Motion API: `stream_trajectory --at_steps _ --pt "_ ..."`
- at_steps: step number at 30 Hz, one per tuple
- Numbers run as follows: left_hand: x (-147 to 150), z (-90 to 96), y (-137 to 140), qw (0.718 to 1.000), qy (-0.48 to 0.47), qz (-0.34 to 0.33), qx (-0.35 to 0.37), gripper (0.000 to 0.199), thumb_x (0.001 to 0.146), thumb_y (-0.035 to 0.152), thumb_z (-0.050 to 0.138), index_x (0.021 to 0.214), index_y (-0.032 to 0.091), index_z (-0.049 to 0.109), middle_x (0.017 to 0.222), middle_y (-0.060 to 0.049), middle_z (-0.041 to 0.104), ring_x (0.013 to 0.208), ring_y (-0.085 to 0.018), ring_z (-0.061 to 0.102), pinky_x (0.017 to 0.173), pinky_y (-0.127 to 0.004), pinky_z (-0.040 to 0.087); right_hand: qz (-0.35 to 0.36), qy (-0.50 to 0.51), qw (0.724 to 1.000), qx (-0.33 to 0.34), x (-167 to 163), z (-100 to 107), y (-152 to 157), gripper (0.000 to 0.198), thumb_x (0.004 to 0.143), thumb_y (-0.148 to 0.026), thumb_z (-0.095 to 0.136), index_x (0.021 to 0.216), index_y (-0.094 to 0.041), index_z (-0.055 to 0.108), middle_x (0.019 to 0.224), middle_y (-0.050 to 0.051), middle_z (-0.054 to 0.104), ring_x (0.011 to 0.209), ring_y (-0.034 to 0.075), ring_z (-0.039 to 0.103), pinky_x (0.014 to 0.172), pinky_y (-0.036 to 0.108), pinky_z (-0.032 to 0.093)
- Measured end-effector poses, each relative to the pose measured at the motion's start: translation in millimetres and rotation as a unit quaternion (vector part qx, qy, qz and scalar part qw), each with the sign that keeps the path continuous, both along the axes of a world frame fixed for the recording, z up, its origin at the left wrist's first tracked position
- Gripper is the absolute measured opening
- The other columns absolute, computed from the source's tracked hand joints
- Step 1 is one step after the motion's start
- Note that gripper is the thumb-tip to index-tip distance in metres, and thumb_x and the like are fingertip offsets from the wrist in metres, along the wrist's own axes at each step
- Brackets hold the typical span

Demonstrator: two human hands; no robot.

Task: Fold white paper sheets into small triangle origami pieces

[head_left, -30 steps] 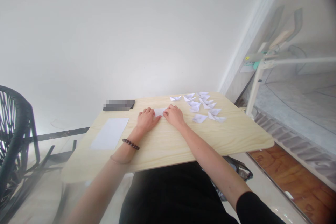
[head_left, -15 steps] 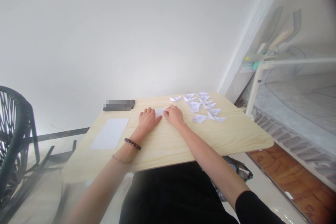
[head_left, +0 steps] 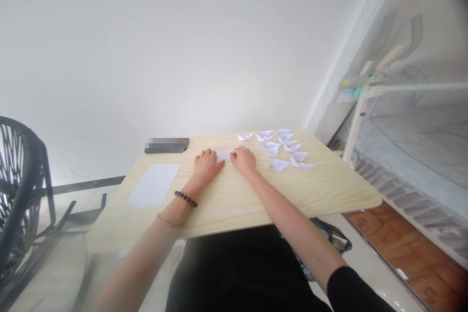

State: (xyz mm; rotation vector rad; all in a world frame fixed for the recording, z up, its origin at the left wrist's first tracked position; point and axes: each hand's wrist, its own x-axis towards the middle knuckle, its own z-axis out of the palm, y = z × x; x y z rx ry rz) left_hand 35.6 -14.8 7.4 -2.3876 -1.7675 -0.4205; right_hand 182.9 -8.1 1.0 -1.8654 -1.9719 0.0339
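A small folded white paper (head_left: 224, 156) lies on the wooden table between my two hands, partly hidden by them. My left hand (head_left: 206, 165) rests flat over its left part, fingers spread and thumb pointing right. At the right end, my right hand (head_left: 244, 160) pinches the paper's edge between thumb and fingertips. To the right of that hand stand several folded paper boats, the nearest being a paper boat (head_left: 278, 165). Another paper boat (head_left: 245, 137) sits just beyond my hands.
A stack or sheet of white paper (head_left: 155, 184) lies at the table's left. Behind it is a dark, partly pixelated object (head_left: 166, 145). A wicker chair (head_left: 27, 170) stands left, the wall (head_left: 204, 48) behind, and a white metal frame (head_left: 354, 131) at right.
The right hand has shifted very slightly to the right along the folded paper. The left hand stays in place on it, and the camera view has moved a little.
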Motion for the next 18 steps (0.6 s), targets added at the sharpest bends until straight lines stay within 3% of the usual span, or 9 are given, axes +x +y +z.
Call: stream_trajectory --at_steps 8,10,13,18 --pt "-13.8 -4.8 6.0 0.999 -0.036 -0.034 -0.006 0.032 0.084 0.04 0.031 0.086 0.017 0.054 0.096 -0.009 0.053 0.095 -0.022 0.047 0.078 -0.034 0.038 0.016 0.014 1.0 0.003 2.2 -3.8 1.4 0.028 0.081 -0.035 0.041 0.102 -0.024 0.056 0.101 0.006 0.052 0.091 0.018 0.047 0.079 0.028 0.034" --pt "-18.6 -8.0 9.8 0.997 -0.06 -0.039 0.001 0.029 0.081 0.038 0.038 0.096 0.018 0.052 0.105 -0.008 0.051 0.1 -0.021 0.045 0.083 -0.033 0.037 0.026 0.009 1.0 0.006 2.4 -4.1 1.0 0.032 0.08 -0.038 0.042 0.106 -0.024 0.055 0.105 0.006 0.05 0.094 0.019 0.045 0.08 0.03 0.034" --pt "-22.6 -14.5 15.2 0.996 -0.075 -0.038 0.004 0.04 0.081 0.038 0.039 0.115 0.017 0.042 0.119 -0.009 0.044 0.111 -0.021 0.038 0.09 -0.033 0.032 0.039 -0.003 0.999 0.007 2.0 -4.6 0.5 0.037 0.079 -0.042 0.044 0.11 -0.024 0.052 0.11 0.007 0.048 0.098 0.021 0.042 0.082 0.032 0.033" --pt "-24.9 -21.4 19.0 0.997 -0.062 -0.047 -0.011 0.046 0.082 0.042 0.035 0.118 0.016 0.04 0.122 -0.009 0.044 0.112 -0.022 0.037 0.093 -0.035 0.029 0.06 -0.012 0.998 0.014 1.2 -7.0 0.8 0.043 0.079 -0.045 0.042 0.114 -0.022 0.048 0.117 0.006 0.047 0.103 0.022 0.038 0.085 0.034 0.03"
